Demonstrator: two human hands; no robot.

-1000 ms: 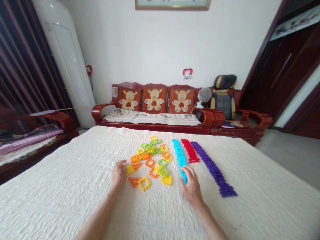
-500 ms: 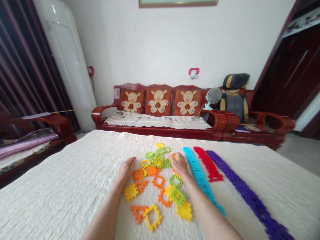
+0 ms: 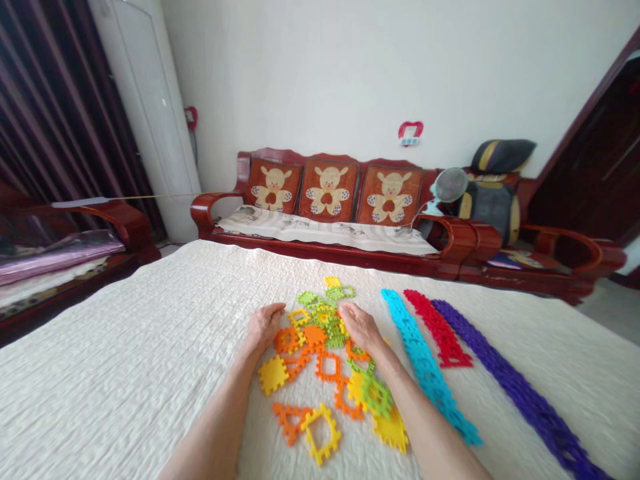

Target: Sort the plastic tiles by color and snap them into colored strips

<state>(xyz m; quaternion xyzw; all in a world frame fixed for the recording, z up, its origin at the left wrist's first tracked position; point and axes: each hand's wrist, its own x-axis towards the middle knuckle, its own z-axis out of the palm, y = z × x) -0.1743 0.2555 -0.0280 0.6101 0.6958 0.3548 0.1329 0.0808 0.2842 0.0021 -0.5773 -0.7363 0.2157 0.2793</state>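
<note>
A loose pile of orange, yellow and green interlocking plastic tiles (image 3: 327, 360) lies on a white quilted bed (image 3: 125, 360). My left hand (image 3: 264, 327) rests at the pile's left edge, fingers curled, touching an orange tile. My right hand (image 3: 360, 323) sits on the pile's right side, fingers bent down onto green and yellow tiles; whether it grips one is hidden. To the right lie three joined strips: a cyan strip (image 3: 425, 363), a shorter red strip (image 3: 439, 327) and a long purple strip (image 3: 515, 383).
A red wooden sofa (image 3: 330, 213) with bear cushions stands beyond the bed's far edge. A small fan (image 3: 449, 185) and a massage cushion (image 3: 493, 190) sit at its right end. A second sofa (image 3: 65, 247) is at left, a tall white air conditioner (image 3: 150, 113) behind.
My right hand left the near end of the cyan strip and moved left onto the tile pile. My left hand shifted forward along the pile's edge. The view drew closer.
</note>
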